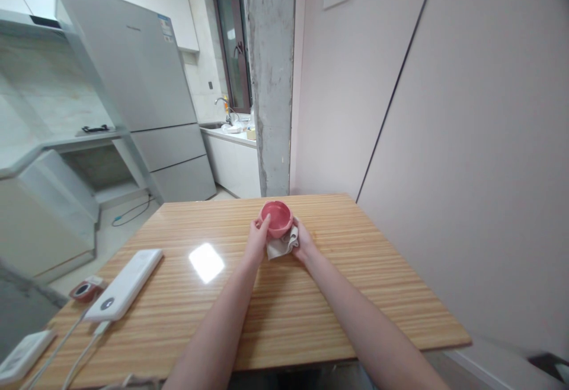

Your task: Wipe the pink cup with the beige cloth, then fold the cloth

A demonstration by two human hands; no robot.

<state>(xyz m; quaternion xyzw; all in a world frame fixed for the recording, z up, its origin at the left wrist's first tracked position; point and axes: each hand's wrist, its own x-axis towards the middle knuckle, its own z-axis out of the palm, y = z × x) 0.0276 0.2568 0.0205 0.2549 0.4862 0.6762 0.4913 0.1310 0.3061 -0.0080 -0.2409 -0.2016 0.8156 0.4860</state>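
A pink bowl (pixel 279 217) is held between both hands over the far middle of the wooden table (pixel 213 336), its opening tipped toward me. My left hand (pixel 258 237) grips the bowl's left rim, thumb over the inside wall. A light grey-beige cloth (pixel 281 246) hangs beneath the bowl. On the right side, my right hand (pixel 304 242) is closed on that cloth and presses it against the bowl's outside. The fingers behind the cloth are partly hidden.
At the table's left lie a white power bank (pixel 127 283) with cables, a small red device (pixel 86 289) and another white block (pixel 25 354). Beyond the table stand a grey pillar (pixel 272 82), a fridge (pixel 133 76) and a sink counter (pixel 235 159). A pale wall (pixel 466 141) rises on the right.
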